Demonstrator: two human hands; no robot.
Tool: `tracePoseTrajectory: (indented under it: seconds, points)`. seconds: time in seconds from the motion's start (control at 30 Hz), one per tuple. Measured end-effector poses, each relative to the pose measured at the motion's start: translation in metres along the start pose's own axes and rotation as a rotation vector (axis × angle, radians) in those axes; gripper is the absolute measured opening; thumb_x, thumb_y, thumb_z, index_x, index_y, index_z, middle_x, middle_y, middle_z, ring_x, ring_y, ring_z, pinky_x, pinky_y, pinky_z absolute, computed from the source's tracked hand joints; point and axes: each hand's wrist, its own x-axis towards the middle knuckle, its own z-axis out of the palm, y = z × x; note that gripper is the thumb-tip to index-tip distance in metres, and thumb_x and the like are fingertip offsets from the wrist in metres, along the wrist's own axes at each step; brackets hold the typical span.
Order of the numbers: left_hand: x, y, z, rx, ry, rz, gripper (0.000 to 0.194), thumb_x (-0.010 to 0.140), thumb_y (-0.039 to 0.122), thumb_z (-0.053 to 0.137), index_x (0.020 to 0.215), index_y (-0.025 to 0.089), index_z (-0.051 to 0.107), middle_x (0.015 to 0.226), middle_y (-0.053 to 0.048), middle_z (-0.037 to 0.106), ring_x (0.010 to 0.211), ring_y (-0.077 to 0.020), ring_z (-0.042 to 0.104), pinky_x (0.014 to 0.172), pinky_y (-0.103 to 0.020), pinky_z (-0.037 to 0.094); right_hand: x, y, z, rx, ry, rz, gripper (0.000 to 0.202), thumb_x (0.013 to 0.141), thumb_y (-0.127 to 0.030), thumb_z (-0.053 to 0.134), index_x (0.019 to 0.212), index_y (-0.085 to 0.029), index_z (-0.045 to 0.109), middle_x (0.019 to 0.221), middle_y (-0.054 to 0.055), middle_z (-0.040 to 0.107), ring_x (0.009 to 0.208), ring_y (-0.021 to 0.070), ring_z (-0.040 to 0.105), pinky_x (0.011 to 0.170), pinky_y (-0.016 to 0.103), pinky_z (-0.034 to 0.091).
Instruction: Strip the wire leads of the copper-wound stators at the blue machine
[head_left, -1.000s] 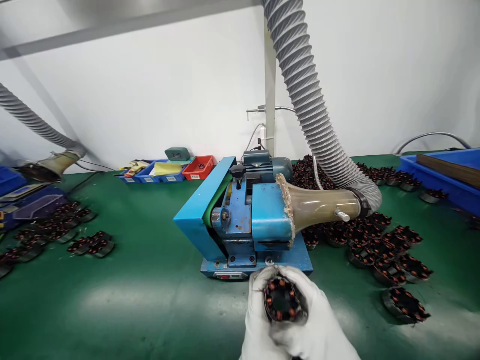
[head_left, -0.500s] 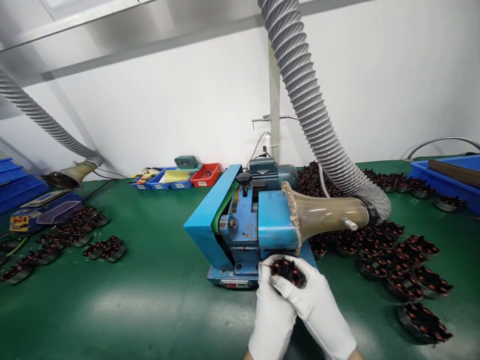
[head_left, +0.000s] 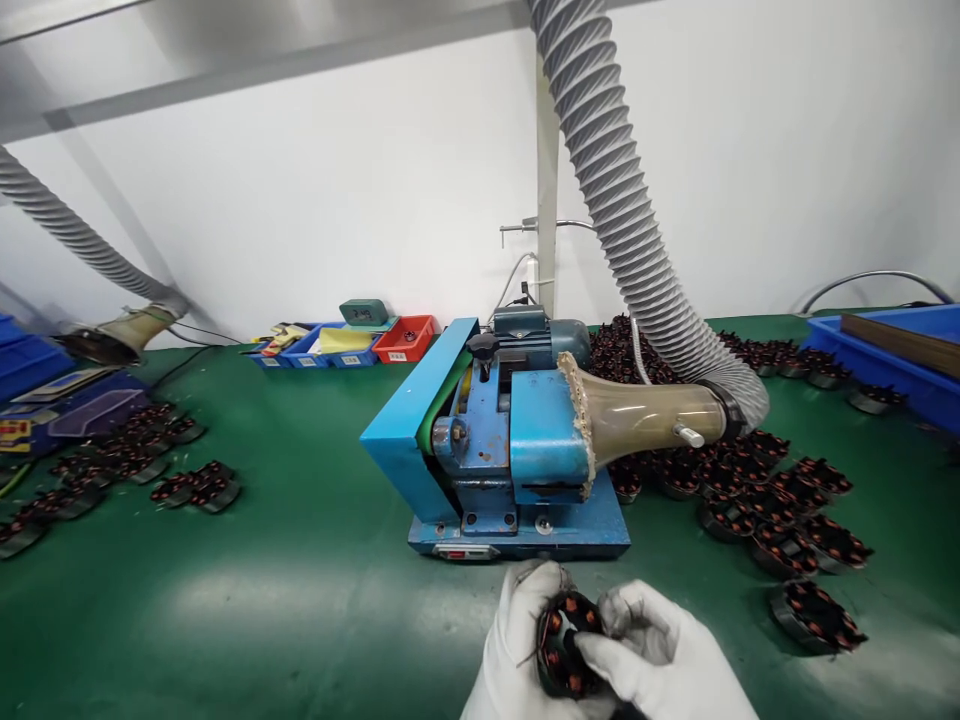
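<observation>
A ring-shaped motor stator (head_left: 564,650) with copper windings and black insulation is tilted toward me near the front of the bench. My left hand (head_left: 504,635), in a white glove, is closed around its left side. From the right, my gloved right hand (head_left: 664,650) pinches the stator's edge, its thumb reaching over the open centre. Thin wire ends stick out beside the left fingers. Just beyond both hands stands a blue belt grinding machine (head_left: 480,440) with a dark motor at its back.
A tan suction funnel (head_left: 652,412) joins a grey ribbed hose (head_left: 615,180) on the machine's right. Many stators (head_left: 787,545) cover the bench at right; more stators (head_left: 199,487) lie left. A red bin (head_left: 405,345) and blue bins stand behind. Another blue bin (head_left: 892,345) is far right.
Both hands have drawn the stator back from the machine's front edge, toward me. The stator has turned to face me more, and my right hand has shifted to its right edge.
</observation>
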Motion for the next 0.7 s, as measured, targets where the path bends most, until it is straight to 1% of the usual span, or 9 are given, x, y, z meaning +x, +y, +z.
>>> tracePoseTrajectory:
  seconds: [0.13, 0.2, 0.27, 0.37, 0.43, 0.5, 0.57, 0.63, 0.7]
  points:
    - [-0.005, 0.008, 0.01, -0.012, 0.167, -0.129, 0.053, 0.045, 0.013, 0.076, 0.095, 0.024, 0.059, 0.098, -0.005, 0.065, 0.076, -0.0202, 0.066, 0.063, -0.026, 0.055, -0.001, -0.013, -0.014, 0.272, -0.113, 0.08, 0.03, 0.043, -0.019, 0.082, 0.046, -0.018, 0.052, 0.04, -0.007, 0.049, 0.035, 0.0058, 0.04, 0.036, 0.019, 0.034]
    - [-0.002, 0.013, 0.014, -0.156, 0.143, -0.238, 0.059, 0.042, 0.013, 0.078, 0.095, 0.025, 0.057, 0.078, 0.0, 0.066, 0.061, -0.0157, 0.064, 0.055, -0.023, 0.052, 0.0, -0.019, -0.023, 0.482, -0.159, 0.023, 0.035, 0.045, -0.03, 0.085, 0.047, -0.018, 0.052, 0.04, -0.007, 0.047, 0.032, 0.0043, 0.035, 0.032, 0.017, 0.029]
    - [0.005, 0.017, 0.015, -0.358, 0.092, -0.352, 0.057, 0.045, 0.02, 0.081, 0.097, 0.025, 0.057, 0.064, 0.003, 0.063, 0.052, -0.0146, 0.061, 0.05, -0.024, 0.05, 0.002, -0.023, -0.028, 0.569, -0.117, -0.068, 0.032, 0.049, -0.034, 0.085, 0.052, -0.019, 0.058, 0.047, -0.005, 0.051, 0.035, 0.0057, 0.041, 0.033, 0.017, 0.034]
    - [0.015, 0.02, 0.013, -0.549, 0.047, -0.454, 0.036, 0.063, 0.047, 0.072, 0.086, 0.021, 0.063, 0.059, -0.003, 0.065, 0.056, -0.0197, 0.065, 0.054, -0.03, 0.052, 0.005, -0.027, -0.026, 0.361, -0.225, -0.11, 0.028, 0.05, -0.023, 0.084, 0.075, -0.022, 0.072, 0.071, 0.003, 0.065, 0.06, 0.0162, 0.06, 0.05, 0.025, 0.049]
    - [0.018, 0.022, 0.009, -0.575, -0.018, -0.489, 0.04, 0.066, 0.057, 0.065, 0.077, 0.018, 0.066, 0.063, -0.007, 0.067, 0.059, -0.0222, 0.067, 0.054, -0.033, 0.053, 0.007, -0.032, -0.023, 0.118, -0.362, -0.172, 0.038, 0.051, -0.018, 0.082, 0.087, -0.025, 0.075, 0.083, 0.005, 0.065, 0.076, 0.0217, 0.062, 0.064, 0.031, 0.051]
    - [0.018, 0.025, 0.007, -0.581, -0.089, -0.524, 0.042, 0.068, 0.059, 0.063, 0.076, 0.018, 0.068, 0.07, -0.008, 0.069, 0.056, -0.0206, 0.065, 0.051, -0.032, 0.052, 0.009, -0.038, -0.02, -0.095, -0.424, -0.315, 0.034, 0.051, -0.018, 0.081, 0.083, -0.029, 0.077, 0.077, 0.002, 0.063, 0.075, 0.0208, 0.06, 0.07, 0.031, 0.049]
    - [0.017, 0.025, 0.009, -0.572, -0.128, -0.549, 0.045, 0.072, 0.061, 0.058, 0.077, 0.018, 0.069, 0.075, -0.009, 0.069, 0.057, -0.0188, 0.064, 0.049, -0.031, 0.052, 0.012, -0.042, -0.02, -0.181, -0.443, -0.428, 0.022, 0.053, -0.024, 0.081, 0.074, -0.03, 0.078, 0.067, -0.001, 0.061, 0.065, 0.0178, 0.057, 0.065, 0.028, 0.047]
    - [0.014, 0.02, 0.014, -0.584, -0.137, -0.554, 0.052, 0.075, 0.066, 0.049, 0.074, 0.018, 0.069, 0.073, -0.009, 0.068, 0.063, -0.0194, 0.065, 0.055, -0.031, 0.054, 0.014, -0.041, -0.019, -0.135, -0.441, -0.429, 0.012, 0.058, -0.036, 0.079, 0.064, -0.027, 0.077, 0.058, -0.001, 0.059, 0.055, 0.0154, 0.053, 0.058, 0.027, 0.044]
    - [0.008, 0.007, 0.02, -0.544, -0.103, -0.475, 0.053, 0.077, 0.067, 0.044, 0.074, 0.02, 0.068, 0.074, -0.009, 0.069, 0.074, -0.0222, 0.068, 0.066, -0.034, 0.056, 0.015, -0.035, -0.016, 0.024, -0.383, -0.351, 0.026, 0.058, -0.047, 0.077, 0.055, -0.022, 0.073, 0.052, -0.001, 0.056, 0.049, 0.0134, 0.048, 0.051, 0.025, 0.041]
